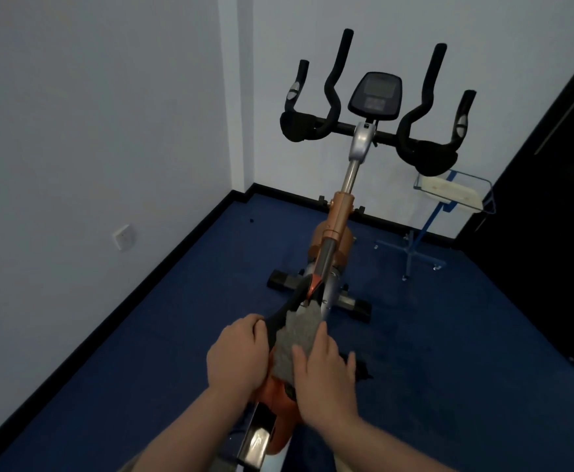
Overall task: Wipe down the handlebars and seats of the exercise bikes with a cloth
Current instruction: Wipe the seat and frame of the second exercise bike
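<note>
An orange and silver exercise bike (338,216) stands ahead of me on blue carpet. Its black handlebars (336,103) and console (376,93) rise at the far end, untouched. The black seat (279,318) is just below me, mostly hidden by my hands. A grey cloth (296,338) lies over the seat. My right hand (326,373) presses flat on the cloth's right side. My left hand (236,356) grips the seat's left edge beside the cloth.
White walls close the corner to the left and behind the bike, with a wall socket (124,236) low on the left. A blue stand holding a clear tray (452,192) is at the right. A dark panel (551,216) fills the right side.
</note>
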`<state>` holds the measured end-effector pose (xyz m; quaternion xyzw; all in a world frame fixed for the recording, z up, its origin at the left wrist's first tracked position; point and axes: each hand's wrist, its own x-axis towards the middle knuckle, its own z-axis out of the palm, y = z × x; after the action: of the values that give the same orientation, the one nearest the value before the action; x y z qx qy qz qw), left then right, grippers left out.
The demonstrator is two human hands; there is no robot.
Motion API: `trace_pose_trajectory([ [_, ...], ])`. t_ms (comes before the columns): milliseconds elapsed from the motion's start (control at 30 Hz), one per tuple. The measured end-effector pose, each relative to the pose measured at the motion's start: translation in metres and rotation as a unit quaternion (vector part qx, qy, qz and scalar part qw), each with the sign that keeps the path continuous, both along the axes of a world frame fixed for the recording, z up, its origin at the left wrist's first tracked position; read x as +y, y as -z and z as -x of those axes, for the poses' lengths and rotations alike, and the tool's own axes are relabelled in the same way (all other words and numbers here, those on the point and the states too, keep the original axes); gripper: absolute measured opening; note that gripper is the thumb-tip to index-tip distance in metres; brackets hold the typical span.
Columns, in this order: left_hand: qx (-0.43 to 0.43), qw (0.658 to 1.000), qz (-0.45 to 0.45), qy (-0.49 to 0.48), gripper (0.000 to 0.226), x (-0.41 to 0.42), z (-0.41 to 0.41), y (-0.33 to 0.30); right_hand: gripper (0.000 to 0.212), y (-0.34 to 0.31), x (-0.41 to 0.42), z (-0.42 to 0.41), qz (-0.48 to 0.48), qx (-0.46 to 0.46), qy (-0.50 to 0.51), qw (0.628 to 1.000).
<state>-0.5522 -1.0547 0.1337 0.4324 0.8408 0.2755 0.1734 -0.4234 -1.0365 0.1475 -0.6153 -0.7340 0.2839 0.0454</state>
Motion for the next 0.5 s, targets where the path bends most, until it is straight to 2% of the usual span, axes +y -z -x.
trace_pose_trajectory([
  [133,-0.005,1.000,-0.003,0.002,0.034,0.000,-0.001,0.000,0.064,0.001,0.031,0.013,0.042,0.048,0.062,0.996],
  [300,-0.003,1.000,-0.002,0.005,0.033,-0.002,0.000,0.001,0.070,0.001,0.001,-0.002,0.029,0.045,0.014,0.998],
  [500,0.002,1.000,0.001,-0.008,0.031,-0.002,-0.004,0.000,0.069,0.012,0.028,0.012,0.036,0.014,0.025,0.999],
])
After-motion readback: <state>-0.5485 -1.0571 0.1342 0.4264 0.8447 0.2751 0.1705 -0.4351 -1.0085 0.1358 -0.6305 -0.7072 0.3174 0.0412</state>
